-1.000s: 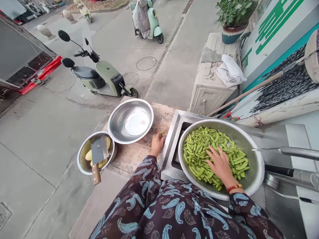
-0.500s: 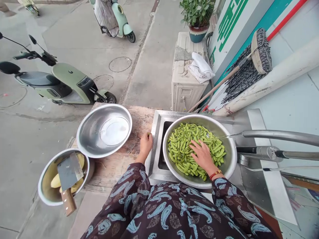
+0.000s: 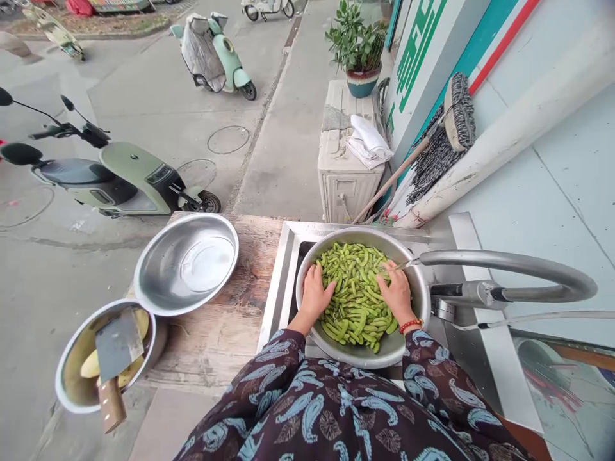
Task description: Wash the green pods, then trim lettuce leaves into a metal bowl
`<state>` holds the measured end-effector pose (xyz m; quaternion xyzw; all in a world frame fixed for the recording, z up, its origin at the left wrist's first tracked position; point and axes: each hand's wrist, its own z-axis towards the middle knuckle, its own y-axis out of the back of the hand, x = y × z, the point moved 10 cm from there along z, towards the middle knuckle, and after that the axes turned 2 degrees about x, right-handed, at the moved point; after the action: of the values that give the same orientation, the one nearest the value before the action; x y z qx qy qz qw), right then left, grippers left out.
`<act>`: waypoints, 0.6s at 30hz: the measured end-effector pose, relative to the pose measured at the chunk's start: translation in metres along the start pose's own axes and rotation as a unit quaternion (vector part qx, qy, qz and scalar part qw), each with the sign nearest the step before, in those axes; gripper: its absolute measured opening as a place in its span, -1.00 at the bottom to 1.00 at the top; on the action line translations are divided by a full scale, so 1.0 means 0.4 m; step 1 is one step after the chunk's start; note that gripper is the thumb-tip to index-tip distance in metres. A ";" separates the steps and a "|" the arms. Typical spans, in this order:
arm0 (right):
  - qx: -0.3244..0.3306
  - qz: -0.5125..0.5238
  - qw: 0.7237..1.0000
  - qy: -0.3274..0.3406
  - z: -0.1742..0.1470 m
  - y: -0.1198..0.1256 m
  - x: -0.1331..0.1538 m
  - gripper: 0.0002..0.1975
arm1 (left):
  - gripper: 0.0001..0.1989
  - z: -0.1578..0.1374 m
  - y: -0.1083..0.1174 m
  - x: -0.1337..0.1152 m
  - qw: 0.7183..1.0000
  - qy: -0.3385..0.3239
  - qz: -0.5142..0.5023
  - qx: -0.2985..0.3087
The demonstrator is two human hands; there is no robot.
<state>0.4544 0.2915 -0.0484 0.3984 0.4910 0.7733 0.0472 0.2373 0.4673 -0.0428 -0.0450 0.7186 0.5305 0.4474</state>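
Note:
A steel basin (image 3: 417, 333) full of green edamame pods (image 3: 358, 301) sits over the sink. My left hand (image 3: 315, 294) is at the basin's left side, its thumb apart from the fingers and the fingertips touching the pods. Opposite it, my right hand (image 3: 396, 292), with a red bead bracelet at the wrist, rests on the pods at the right, fingers spread. Both hands are open, and neither grips anything I can see. The faucet (image 3: 480, 257) reaches over the basin's right rim, close to my right hand.
Left of the sink (image 3: 275, 291), a wooden table (image 3: 216, 339) bears an empty steel bowl (image 3: 151, 266). A pot (image 3: 65, 390) holds peeled yellowish pieces, with a cleaver (image 3: 118, 346) lying across its top. A mop (image 3: 442, 137) leans by the wall; a scooter (image 3: 139, 179) stands beyond the table.
My left hand has moved right, from the sink's left edge into the basin onto the pods. My right hand has stayed among the pods, nearer the right rim. The camera view has shifted.

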 end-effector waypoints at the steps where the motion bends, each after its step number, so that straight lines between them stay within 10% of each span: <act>1: 0.008 0.006 0.999 -0.038 0.021 -0.012 -0.024 -0.47 | -0.26 0.021 -0.010 0.003 0.999 0.032 -0.007 0.013; 8: 0.265 0.063 0.954 -0.123 0.087 -0.168 0.022 -0.24 | -0.31 0.096 -0.115 -0.061 0.945 0.146 -0.213 0.200; 14: 0.278 0.115 0.954 0.011 0.004 -0.039 0.063 -0.36 | -0.52 0.023 -0.097 -0.153 0.941 -0.030 -0.160 0.297; 18: 0.249 0.106 0.962 0.024 0.014 0.017 -0.004 -0.47 | -0.40 0.070 -0.059 -0.121 0.962 -0.078 -0.093 0.243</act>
<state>0.4613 0.2915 -0.0428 0.4285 0.6242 0.6363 -0.1479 0.2957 0.4597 -0.0274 0.0401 0.7816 0.2978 0.5466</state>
